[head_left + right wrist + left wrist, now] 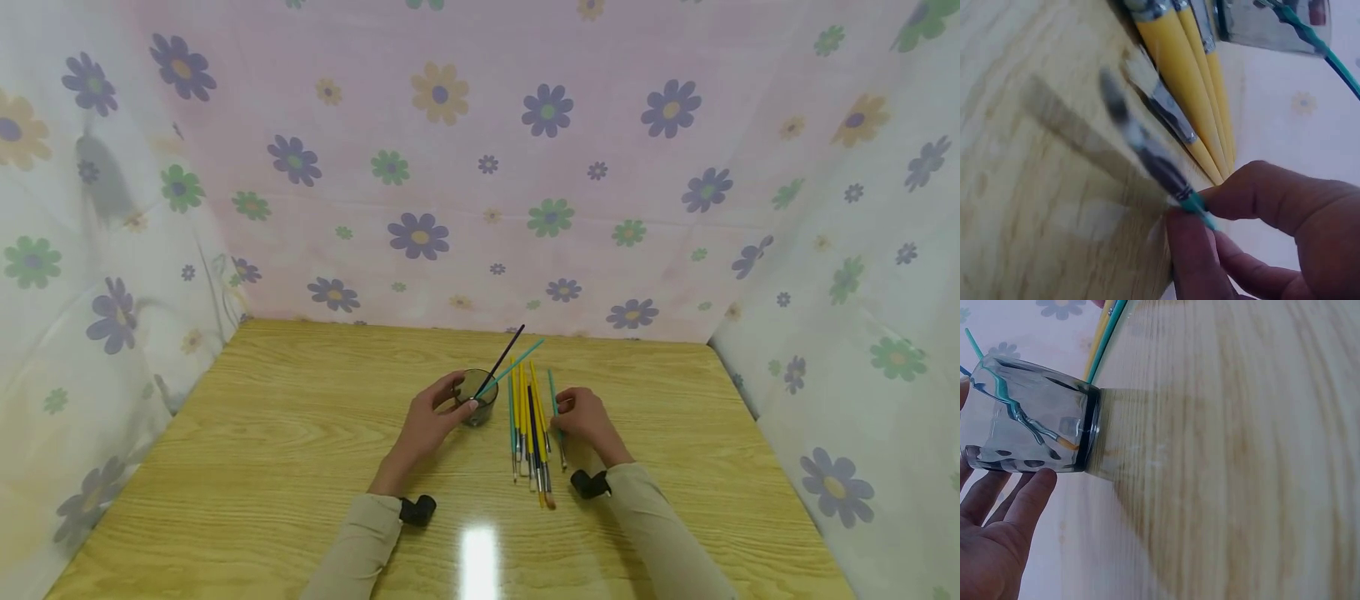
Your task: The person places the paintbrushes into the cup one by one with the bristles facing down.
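My left hand [429, 423] holds a clear drinking glass [486, 408] from its left side, thumb toward the near rim and fingers around the far side. Two paintbrushes lean in it bristles down, one with a dark purple handle [504, 357] and one with a teal handle [523, 357]. In the left wrist view the glass [1035, 419] shows their bristles near its base. Thumb and fingers of my right hand [588, 423] pinch another teal paintbrush [1160, 167] by its handle near the metal ferrule, bristles pointing toward me.
Between my hands lies a loose row of several paintbrushes [522, 408], mostly yellow-handled, with bristles toward me. They rest on a wood-grain table [300, 425]. Flowered cloth [480, 192] hangs behind the table and along both sides. Each wrist wears a small black camera [417, 510].
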`<state>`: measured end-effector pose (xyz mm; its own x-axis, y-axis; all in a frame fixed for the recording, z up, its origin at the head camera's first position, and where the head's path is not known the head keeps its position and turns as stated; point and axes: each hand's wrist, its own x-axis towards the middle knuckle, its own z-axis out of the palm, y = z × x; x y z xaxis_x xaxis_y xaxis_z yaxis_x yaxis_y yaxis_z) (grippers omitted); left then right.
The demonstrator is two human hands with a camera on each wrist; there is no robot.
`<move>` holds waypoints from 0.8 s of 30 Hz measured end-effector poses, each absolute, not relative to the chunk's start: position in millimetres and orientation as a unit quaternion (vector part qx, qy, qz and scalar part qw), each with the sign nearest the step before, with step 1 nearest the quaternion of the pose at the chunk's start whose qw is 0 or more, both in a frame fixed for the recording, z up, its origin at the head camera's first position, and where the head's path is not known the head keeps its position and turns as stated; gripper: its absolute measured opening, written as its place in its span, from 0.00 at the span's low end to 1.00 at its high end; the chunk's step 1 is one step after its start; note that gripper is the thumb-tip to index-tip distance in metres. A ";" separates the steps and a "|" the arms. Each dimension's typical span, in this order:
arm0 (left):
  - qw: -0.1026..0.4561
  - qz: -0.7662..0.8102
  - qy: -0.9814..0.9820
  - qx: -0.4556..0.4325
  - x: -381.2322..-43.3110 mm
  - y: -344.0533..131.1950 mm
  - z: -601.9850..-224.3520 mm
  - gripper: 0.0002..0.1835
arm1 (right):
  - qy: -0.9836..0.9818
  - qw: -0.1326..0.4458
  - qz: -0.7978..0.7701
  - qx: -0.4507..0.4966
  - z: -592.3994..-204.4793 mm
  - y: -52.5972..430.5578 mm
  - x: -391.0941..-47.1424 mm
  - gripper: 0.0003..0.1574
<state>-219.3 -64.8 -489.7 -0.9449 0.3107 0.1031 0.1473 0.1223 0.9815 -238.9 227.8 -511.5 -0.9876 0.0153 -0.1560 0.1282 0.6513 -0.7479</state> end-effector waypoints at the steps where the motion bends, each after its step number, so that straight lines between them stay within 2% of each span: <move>1: 0.063 0.644 0.747 0.154 -219.4 -64.7 -490.0 0.33 | 0.897 0.073 -0.433 0.041 -512.8 229.7 -239.0 0.25; 4: 0.063 0.643 0.747 0.154 -220.0 -64.3 -490.8 0.33 | 0.871 0.087 -0.480 0.047 -515.3 235.5 -238.5 0.25; 12: 0.042 0.646 0.748 0.147 -235.8 -62.7 -525.6 0.33 | 0.835 0.117 -0.535 0.054 -515.3 245.0 -239.1 0.27; 24: 0.066 0.645 0.747 0.149 -218.7 -63.6 -486.6 0.32 | 0.781 0.139 -0.604 0.070 -518.2 253.7 -237.7 0.33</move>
<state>-218.7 -63.6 -486.6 -0.9469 0.3077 0.0935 0.1372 0.1235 0.9828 -237.7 253.7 -518.2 -0.9514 -0.0581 -0.3024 0.2780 0.2596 -0.9248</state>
